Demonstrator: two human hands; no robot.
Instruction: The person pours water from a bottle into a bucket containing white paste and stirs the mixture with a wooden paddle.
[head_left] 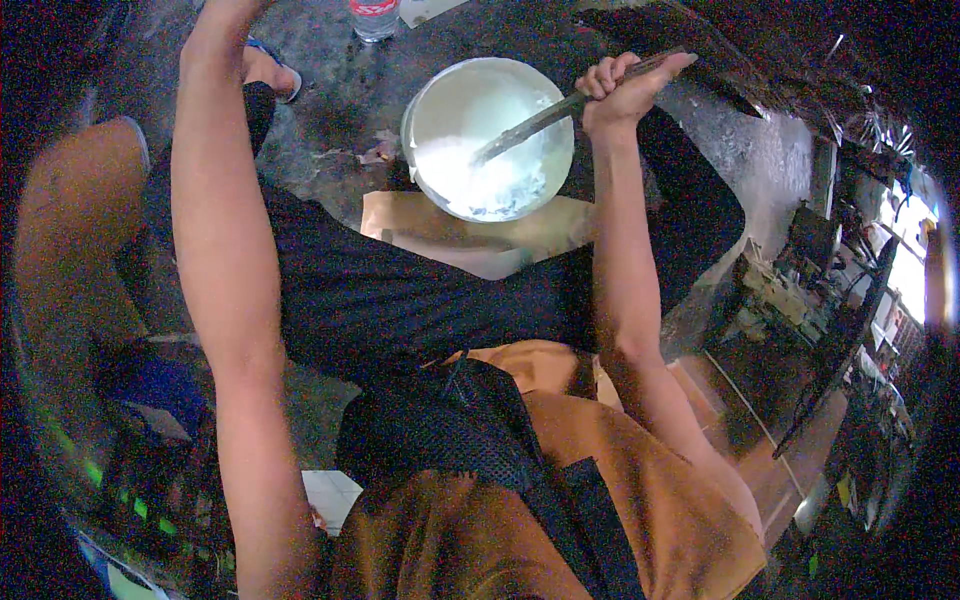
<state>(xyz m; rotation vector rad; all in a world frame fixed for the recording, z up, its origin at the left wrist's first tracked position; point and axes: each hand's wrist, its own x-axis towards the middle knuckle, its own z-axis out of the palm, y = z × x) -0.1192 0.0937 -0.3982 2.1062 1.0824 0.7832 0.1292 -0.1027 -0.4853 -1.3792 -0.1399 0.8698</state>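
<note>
The long, rough grey-brown stick point(540, 122) slants leftward from the right hand point(622, 88), its lower end among the bright white contents point(505, 185) of a round white bucket point(455, 100); that hand's fingers wrap it (thumb stretched outward); the bucket sits between both forearms, nearer the right hand; the left hand lies beyond the upper edge, its grip impossible to tell.

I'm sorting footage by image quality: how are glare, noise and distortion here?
Head view: glare washes out white material inside the bucket; head view: a bright opening at right is blown out; head view: shadows look grainy, and the fisheye rim is dark and curved.
</note>
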